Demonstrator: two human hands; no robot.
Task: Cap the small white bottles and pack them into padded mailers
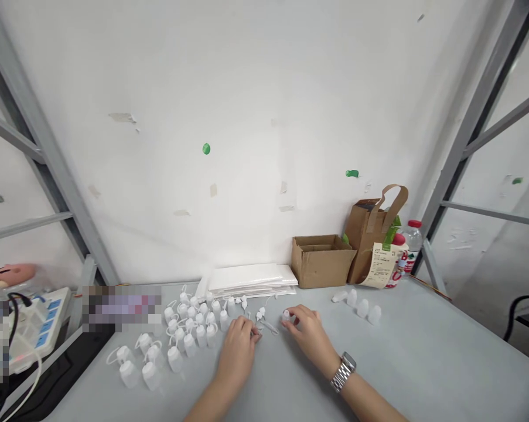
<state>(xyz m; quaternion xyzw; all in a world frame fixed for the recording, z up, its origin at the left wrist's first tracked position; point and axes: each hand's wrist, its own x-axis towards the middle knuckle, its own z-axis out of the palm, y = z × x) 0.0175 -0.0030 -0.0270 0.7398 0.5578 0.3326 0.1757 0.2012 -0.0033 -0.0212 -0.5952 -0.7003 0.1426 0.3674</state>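
Note:
My left hand [238, 350] rests on the grey table [422, 363], fingertips pinched on a small white cap piece [259, 328] beside the cluster of small white bottles [185, 334]. My right hand [306, 331], with a metal watch at the wrist, holds a small white bottle [286, 317] upright on the table. Loose white caps with thin tethers [264, 313] lie between the two hands. Several more small bottles [361, 305] stand to the right of my right hand.
A stack of white sheets [251, 278] lies against the wall. An open cardboard box [320, 261], a brown paper bag [372, 234] and drink bottles [411, 246] stand at the back right. A power strip [40, 319] sits at the left. Metal frame posts flank the table.

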